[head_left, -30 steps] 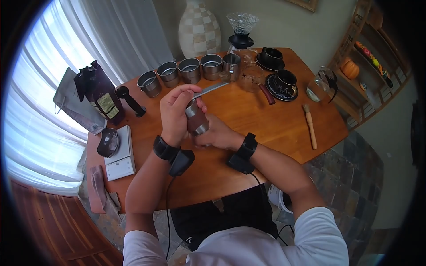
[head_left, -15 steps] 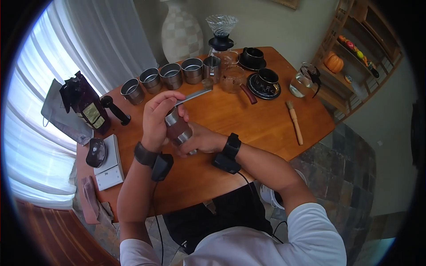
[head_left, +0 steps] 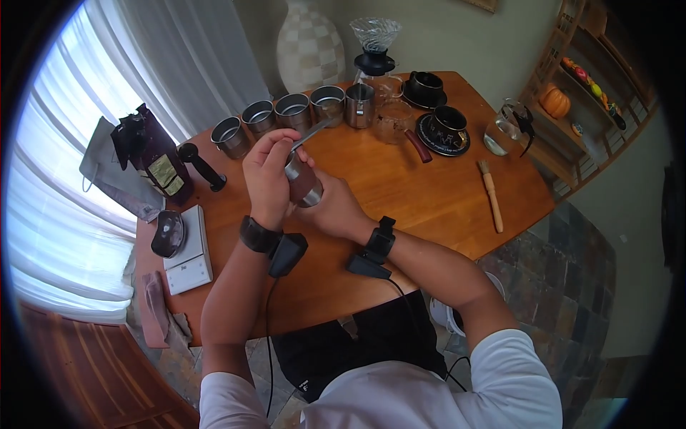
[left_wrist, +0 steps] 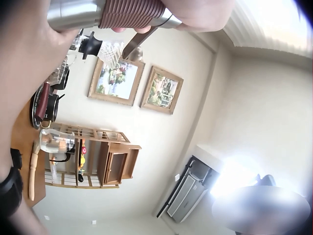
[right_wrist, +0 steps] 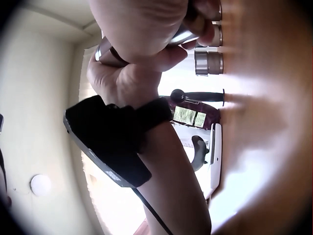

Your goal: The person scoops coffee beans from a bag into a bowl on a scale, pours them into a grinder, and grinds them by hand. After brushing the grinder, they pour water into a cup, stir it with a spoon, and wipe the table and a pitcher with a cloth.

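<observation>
Both hands hold a hand coffee grinder (head_left: 306,184), a steel cylinder with a brown ribbed band, tilted above the table. My left hand (head_left: 268,179) grips its upper part, fingers curled round it near the top. The right hand (head_left: 339,207) holds the lower end from the other side; its fingers are partly hidden behind the body. From the grinder's top a flat metal crank (head_left: 312,134) points away toward the cups. In the left wrist view, the ribbed band (left_wrist: 132,12) shows between the hands, with the crank (left_wrist: 139,44) beside it.
Steel cups (head_left: 292,111), a steel pitcher (head_left: 359,106) and a glass dripper (head_left: 376,36) line the back. Black cups (head_left: 449,127), a water jug (head_left: 504,134) and a brush (head_left: 490,196) stand or lie right. Left are a coffee bag (head_left: 158,168), scale (head_left: 189,268) and dark dish (head_left: 168,234).
The right hand has shifted about the grinder's lower end; its fingers covered the base half a second ago, and the base shows now. The grinder stays between both hands. The head view has swung slightly.
</observation>
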A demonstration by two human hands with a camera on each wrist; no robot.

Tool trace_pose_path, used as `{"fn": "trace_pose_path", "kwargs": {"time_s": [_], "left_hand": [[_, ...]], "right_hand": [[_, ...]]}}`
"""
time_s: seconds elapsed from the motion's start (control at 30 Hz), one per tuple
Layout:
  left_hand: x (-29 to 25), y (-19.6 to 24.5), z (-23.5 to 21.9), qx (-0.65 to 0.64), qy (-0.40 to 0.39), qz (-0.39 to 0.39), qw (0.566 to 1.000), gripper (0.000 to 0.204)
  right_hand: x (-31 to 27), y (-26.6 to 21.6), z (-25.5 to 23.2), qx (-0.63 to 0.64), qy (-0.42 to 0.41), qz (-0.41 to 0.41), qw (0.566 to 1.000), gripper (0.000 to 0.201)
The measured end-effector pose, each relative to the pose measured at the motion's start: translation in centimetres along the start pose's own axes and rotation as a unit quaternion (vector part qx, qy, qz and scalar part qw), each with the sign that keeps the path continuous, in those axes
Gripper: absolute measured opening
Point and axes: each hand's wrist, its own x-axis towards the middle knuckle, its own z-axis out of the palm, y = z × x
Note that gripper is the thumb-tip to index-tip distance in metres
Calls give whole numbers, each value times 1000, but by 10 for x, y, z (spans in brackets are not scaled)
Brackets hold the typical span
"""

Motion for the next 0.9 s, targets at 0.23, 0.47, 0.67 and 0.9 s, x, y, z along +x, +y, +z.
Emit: {"fn": "trace_pose_path", "kwargs": {"time_s": [0.23,0.47,0.67,0.9], "left_hand": [[-3,6,-6,11,-35,-53,998,18],[-3,11,-7,-69,-98,-104,987,19],[-3,5,-9,-100,-116,-102,983,19],[-10,11,-3,-70,-75,-28,994,17]], "right_hand": [[5,6,-16,239,-292,185,907,28],[4,17,-21,428,-387,244,779,33],[3,5,-26,376,-344,223,831,33],[1,-6,-24,344,-301,202,866,26]]}}
